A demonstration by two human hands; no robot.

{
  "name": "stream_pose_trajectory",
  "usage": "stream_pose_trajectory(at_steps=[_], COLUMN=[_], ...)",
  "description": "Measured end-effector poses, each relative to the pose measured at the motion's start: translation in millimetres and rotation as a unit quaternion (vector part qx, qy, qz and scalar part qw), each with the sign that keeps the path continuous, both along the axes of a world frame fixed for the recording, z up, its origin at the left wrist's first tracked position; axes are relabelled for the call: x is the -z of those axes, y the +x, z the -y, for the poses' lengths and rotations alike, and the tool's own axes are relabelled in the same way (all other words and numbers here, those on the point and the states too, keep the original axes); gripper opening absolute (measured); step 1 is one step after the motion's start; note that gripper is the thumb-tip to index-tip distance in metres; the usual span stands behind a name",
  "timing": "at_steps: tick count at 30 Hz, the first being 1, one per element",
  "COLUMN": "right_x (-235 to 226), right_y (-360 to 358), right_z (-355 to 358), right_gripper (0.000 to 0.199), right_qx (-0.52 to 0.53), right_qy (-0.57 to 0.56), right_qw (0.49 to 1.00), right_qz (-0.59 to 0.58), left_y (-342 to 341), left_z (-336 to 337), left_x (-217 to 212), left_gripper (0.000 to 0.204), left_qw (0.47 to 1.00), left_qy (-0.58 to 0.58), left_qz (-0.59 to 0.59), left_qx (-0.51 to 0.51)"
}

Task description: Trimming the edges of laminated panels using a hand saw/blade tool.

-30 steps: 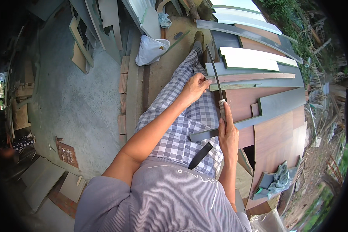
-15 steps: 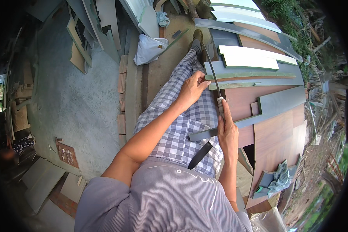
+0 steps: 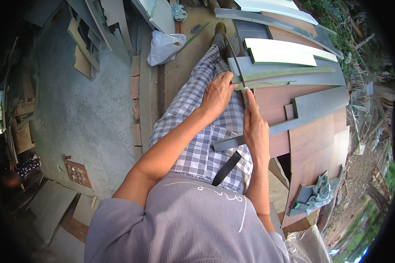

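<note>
My right hand [image 3: 256,127] is wrapped around the pale bound handle of a long, thin dark blade [image 3: 236,59]. The blade points away from me and shows nearly edge-on, so I cannot tell whether it is a saw or a knife. It crosses the near ends of narrow green-edged board strips [image 3: 289,73]. My left hand [image 3: 217,97] has its thumb and fingers closed on the left end of these strips, just left of the blade. A notched dark grey board [image 3: 318,105] lies below them, its narrow end reaching over my checked trousers [image 3: 193,149].
White boards [image 3: 281,53] and brown wood-grain panels [image 3: 309,162] cover the work surface on the right. A blue-grey cloth [image 3: 320,193] lies near its lower end. A white bag [image 3: 164,47] sits ahead on the floor, and offcut boards [image 3: 105,26] lean beyond the concrete floor [image 3: 83,109].
My right hand and the blade have moved forward, bringing the handle up close to the strips. My left hand stays at the strip ends; the whole view has shifted slightly.
</note>
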State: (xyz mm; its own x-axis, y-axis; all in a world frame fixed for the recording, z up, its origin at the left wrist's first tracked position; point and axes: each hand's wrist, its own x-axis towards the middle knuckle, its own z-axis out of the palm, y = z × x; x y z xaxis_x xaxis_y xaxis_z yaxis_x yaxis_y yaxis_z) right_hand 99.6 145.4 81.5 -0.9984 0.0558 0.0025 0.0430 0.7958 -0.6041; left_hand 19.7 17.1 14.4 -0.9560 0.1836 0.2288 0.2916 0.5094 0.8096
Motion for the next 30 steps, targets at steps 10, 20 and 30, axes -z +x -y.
stream_pose_trajectory(at_steps=[10,20,30], right_x=[-7.7,4.5,7.0], right_y=[52.6,4.2,-15.2], right_z=[-8.0,-4.1,-1.2], right_gripper=[0.053,0.055,0.052], right_qx=[-0.002,-0.019,-0.024], right_qy=[-0.003,0.009,0.045], right_qw=[0.999,0.999,0.998], right_qz=[0.051,0.026,0.02], left_y=[-4.4,-6.1,-7.1], left_z=[18.5,8.5,3.1], left_x=[-1.0,-1.7,-0.4], left_gripper=[0.019,0.018,0.018], left_qw=[1.0,1.0,1.0], left_qy=[0.01,0.006,0.004], left_qz=[0.002,0.019,0.014], left_qx=[-0.019,-0.023,-0.016])
